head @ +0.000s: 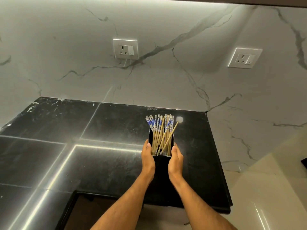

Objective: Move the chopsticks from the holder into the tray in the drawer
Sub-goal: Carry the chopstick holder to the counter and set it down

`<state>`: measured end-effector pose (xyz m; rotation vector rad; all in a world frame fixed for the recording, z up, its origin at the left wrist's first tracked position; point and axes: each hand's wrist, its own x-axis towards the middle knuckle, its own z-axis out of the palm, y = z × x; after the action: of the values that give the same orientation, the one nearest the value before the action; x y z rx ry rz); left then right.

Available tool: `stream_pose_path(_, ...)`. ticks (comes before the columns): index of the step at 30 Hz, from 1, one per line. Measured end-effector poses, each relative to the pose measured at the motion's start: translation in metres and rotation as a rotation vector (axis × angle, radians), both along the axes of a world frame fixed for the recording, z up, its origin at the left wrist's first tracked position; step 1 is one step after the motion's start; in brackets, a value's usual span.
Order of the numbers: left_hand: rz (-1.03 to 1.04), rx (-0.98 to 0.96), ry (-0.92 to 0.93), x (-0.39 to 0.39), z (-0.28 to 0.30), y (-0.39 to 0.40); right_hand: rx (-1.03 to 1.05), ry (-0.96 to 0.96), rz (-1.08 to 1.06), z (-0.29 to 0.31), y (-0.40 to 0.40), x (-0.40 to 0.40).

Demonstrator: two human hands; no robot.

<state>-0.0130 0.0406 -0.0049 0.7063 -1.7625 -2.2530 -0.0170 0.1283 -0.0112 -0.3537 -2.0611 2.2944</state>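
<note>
A black rectangular holder (161, 165) stands on the dark countertop, near its right end. Several wooden chopsticks (160, 133) with blue-and-white patterned tops stick out of it, fanned toward the wall. My left hand (148, 159) presses against the holder's left side and my right hand (175, 161) against its right side, thumbs at the rim. Both hands clasp the holder between them. No drawer or tray is in view.
The black stone countertop (83, 146) runs in an L shape, with its front edge (116, 195) just below my forearms. A marble backsplash carries two wall sockets (125, 49) (245, 58). Pale floor (274, 188) lies to the right.
</note>
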Motion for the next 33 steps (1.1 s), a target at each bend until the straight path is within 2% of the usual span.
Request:
stream_pose_path(9, 0.235, 0.013, 0.084, 0.053, 0.01, -0.034, -0.05, 0.002, 0.184, 0.005, -0.044, 0.03)
stream_pose_path(17, 0.499, 0.015, 0.116, 0.142, 0.031, -0.098, -0.077, 0.133, 0.409, 0.029, -0.118, 0.105)
stream_pose_path(25, 0.798, 0.04, 0.089, 0.297, 0.042, -0.172, -0.116, 0.163, 0.679, 0.035, -0.2, 0.245)
stream_pose_path(33, 1.085, 0.006, 0.061, 0.52, 0.057, -0.209, -0.144, 0.159, 1.017, 0.042, -0.255, 0.449)
